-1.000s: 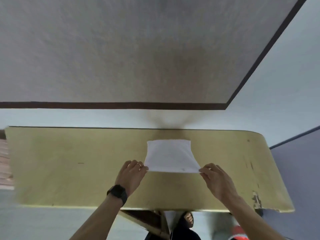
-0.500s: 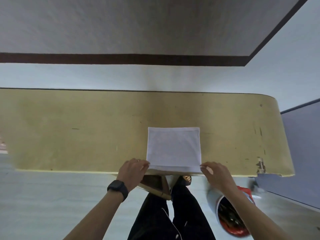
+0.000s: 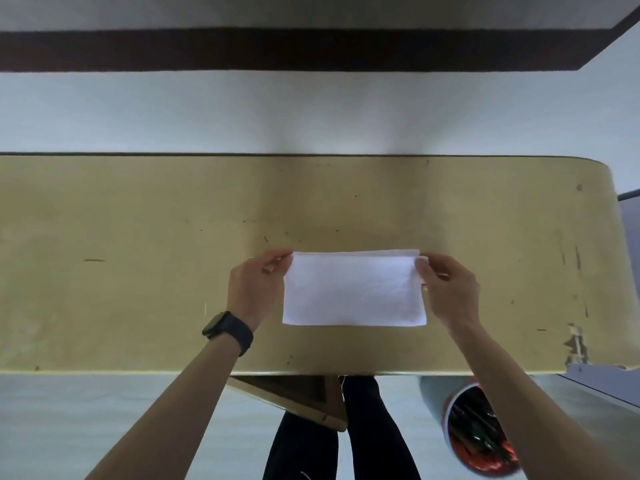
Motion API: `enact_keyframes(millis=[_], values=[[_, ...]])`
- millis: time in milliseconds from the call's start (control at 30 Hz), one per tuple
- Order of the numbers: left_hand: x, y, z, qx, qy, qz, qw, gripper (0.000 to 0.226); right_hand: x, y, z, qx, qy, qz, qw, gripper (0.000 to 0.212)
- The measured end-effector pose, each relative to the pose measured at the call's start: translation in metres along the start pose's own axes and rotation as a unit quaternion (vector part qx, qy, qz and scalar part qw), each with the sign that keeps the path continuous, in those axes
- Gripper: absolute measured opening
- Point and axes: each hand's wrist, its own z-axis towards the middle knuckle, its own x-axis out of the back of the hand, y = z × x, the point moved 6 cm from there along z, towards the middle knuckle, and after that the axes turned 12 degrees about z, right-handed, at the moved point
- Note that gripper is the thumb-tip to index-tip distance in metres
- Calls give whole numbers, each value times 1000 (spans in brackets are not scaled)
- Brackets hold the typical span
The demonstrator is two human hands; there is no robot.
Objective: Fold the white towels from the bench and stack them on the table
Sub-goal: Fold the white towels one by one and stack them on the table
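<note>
A white towel [image 3: 353, 292] lies folded in half as a flat wide rectangle on the yellowish wooden table [image 3: 138, 265], near its front edge. My left hand [image 3: 256, 289], with a black watch on the wrist, pinches the towel's far left corner. My right hand [image 3: 450, 289] pinches the far right corner. Both hands hold the upper layer's edge over the layer beneath, at the far side of the towel.
A red-rimmed bin [image 3: 474, 434] with dark contents stands on the floor below the table's front right. A wooden frame [image 3: 294, 400] sticks out under the table edge beside my dark trouser legs [image 3: 343, 441]. The table's front right corner [image 3: 576, 344] is chipped.
My hands carried the towel's near edge away from me and over onto the far edge, halving the towel. The camera tilted down, so the table fills more of the view.
</note>
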Motion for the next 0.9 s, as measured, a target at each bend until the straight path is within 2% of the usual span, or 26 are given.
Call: enact_keyframes(millis=[267,400,567,767,833,900], values=[[-13,-7,15,-5,-4,35,999,18,-5,-5,10,7,31,-13,999,6],[-14,-5,17,-16,-4,61,998,17,-7,-12,14,-4,38,-32,999,14],[-15,-5,18,-29,9,104,994,15,-11,-18,23,-17,37,-91,995,20],[-17,-5,17,-29,30,105,994,15,-12,-26,33,-9,9,-163,986,16],[-18,-4,15,-26,36,104,994,14,-12,-28,33,9,3,-185,983,15],[-18,-3,13,-20,42,93,995,12,-14,-32,33,75,-5,-202,977,18]])
